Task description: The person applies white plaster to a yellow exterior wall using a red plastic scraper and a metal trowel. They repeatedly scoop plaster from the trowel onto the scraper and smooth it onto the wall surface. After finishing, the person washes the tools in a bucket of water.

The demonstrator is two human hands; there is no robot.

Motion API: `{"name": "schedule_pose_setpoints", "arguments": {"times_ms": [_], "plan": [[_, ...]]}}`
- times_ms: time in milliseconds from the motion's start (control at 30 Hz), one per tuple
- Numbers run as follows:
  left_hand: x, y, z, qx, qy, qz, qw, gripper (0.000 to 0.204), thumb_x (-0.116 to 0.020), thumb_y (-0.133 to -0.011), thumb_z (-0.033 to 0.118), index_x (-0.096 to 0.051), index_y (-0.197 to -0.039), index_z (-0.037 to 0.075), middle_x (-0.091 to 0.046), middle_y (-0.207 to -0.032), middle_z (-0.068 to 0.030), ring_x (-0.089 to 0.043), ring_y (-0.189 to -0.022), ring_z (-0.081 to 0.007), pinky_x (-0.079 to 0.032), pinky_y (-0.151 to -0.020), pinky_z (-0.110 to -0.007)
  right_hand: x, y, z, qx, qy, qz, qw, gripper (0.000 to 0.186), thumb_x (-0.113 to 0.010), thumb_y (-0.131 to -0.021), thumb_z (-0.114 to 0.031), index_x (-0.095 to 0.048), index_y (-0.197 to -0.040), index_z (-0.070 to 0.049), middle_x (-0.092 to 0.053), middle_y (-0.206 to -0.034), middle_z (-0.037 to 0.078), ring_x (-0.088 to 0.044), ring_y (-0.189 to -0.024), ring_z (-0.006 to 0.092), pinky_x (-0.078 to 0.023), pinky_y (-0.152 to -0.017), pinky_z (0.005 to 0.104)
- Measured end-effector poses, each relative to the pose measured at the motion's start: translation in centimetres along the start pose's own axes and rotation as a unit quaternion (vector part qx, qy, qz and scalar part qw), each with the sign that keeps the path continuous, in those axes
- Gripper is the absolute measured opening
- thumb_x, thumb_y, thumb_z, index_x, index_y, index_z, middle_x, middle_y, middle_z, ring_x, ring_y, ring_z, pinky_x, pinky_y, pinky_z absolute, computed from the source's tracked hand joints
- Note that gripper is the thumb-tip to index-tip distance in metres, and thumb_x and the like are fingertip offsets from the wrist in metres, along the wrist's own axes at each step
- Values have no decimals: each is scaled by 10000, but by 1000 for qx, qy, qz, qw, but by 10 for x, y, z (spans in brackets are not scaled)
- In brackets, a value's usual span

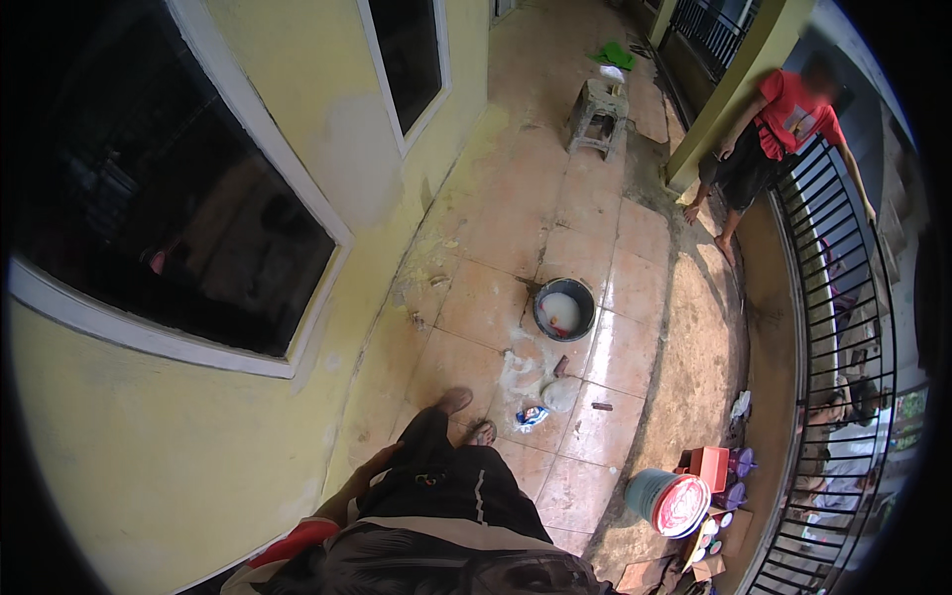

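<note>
My left hand (pixel 381 460) hangs low beside my dark trousers, close to the yellow wall (pixel 342 149); its fingers are too dim to make out. No part of my right hand shows. On the tiles ahead of my feet (pixel 483 433) stands a black bucket (pixel 540 322) with whitish liquid and something reddish in it. Nearer to me lie a pale, rounded lump or bag (pixel 561 395), a crumpled blue-and-white packet (pixel 532 416) and a small brown piece (pixel 602 406). White residue is smeared on the tiles around them.
A paint-stained stool (pixel 598 114) stands farther along, before a green cloth (pixel 613 55). At right, a person in a red shirt (pixel 793 119) leans by the black railing (pixel 833 297). A pail (pixel 650 494) and an orange box (pixel 709 466) sit at lower right.
</note>
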State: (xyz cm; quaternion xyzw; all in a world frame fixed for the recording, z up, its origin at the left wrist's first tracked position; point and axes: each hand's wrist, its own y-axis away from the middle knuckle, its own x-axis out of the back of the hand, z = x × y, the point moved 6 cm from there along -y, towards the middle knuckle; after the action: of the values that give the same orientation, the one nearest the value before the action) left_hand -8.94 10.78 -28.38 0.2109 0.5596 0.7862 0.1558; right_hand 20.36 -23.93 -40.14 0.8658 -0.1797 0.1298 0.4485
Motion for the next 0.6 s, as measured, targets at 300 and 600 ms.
{"name": "schedule_pose_setpoints", "arguments": {"times_ms": [300,600], "plan": [[0,-28,-10,-99,-296,-24,950,744,-601,-901,491,-432,-1455,24,-481,-1449,-218,-518,-1292,-325,-414,-1087,-401,-8,-1,11,-67,119,-97,986,329,-612,-928,-323,-681,-1041,-22,-709,-878,216,-701,-825,340,-557,-733,413],[-2,-53,-45,-161,-632,-109,750,484,-521,-875,362,-661,-1245,85,-596,-1307,-234,-571,-1223,-377,-416,-1067,-455,-40,8,-83,139,42,-31,989,401,-533,-950,-369,-689,-1052,-14,-702,-1019,249,-669,-1015,398,-533,-852,458]]}}
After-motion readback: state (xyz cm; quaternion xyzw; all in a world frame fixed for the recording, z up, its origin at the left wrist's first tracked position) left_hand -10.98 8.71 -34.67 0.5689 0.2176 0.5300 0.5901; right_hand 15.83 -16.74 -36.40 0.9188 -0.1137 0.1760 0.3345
